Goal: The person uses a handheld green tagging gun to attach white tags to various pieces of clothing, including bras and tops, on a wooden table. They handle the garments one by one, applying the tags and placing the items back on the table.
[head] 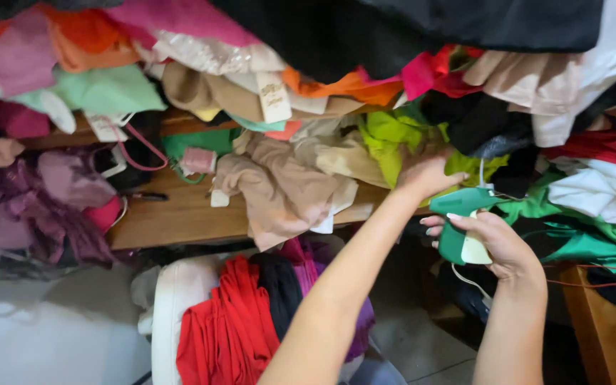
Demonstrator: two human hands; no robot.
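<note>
Two bare hands work at the near edge of a wooden table (180, 214) heaped with loose clothes. Right hand (497, 246): closed around the handle of a green tagging gun (461, 214), fingers wrapped on the grip and the nose aimed left and far toward the pile, so the tip meets fabric rather than skin. A thin white cord (468, 279) hangs from the gun's base. Left hand (425, 172): reaching farther in, pressed into a lime-green garment (386, 142) just left of the gun's nose; whether its fingers pinch the cloth or only hold it flat cannot be told, since the fingertips are buried in fabric. The hand's position suggests it steadies the cloth close to the gun.

Left of the hands, a beige garment (279, 189) droops over the table edge, and a card tag (274, 96) shows on a tan piece farther back. A pink spool (197, 160) sits on bare wood to the left. Purple clothes (44, 203) lie at far left. Below the table, red cloth (226, 328) drapes over a white chair (176, 306), off the work surface.
</note>
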